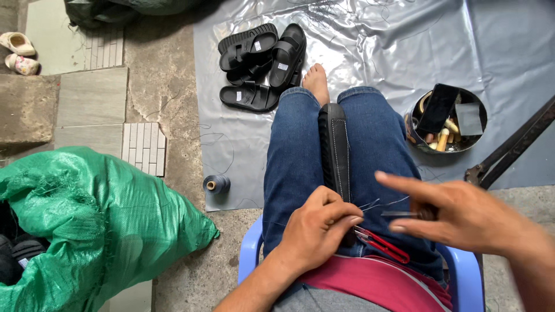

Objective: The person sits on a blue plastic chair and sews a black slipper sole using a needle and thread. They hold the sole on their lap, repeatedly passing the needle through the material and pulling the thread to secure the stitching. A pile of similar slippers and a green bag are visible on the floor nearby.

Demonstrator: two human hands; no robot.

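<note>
Head view: the person sits on a blue plastic chair (462, 271) with a black sandal sole (335, 150) standing on edge between the knees, running along the lap toward the bare foot. The left hand (317, 228) is curled, its fingertips pressed together on a thin thread (376, 203) at the near end of the sole. The right hand (457, 216) pinches a slim needle-like tool (402, 214) between thumb and middle finger, the forefinger stretched out straight. Red-handled snips (381, 244) lie on the lap just below the left hand. On the grey plastic sheet (370, 52), a heap of black sandals (260, 63) sits near its far left corner, a round tin (445, 121) holding a phone and spools near the right edge, and a grey thread spool (216, 184) at the sheet's near left corner. A green woven sack (87, 225) lies left of the chair.
</note>
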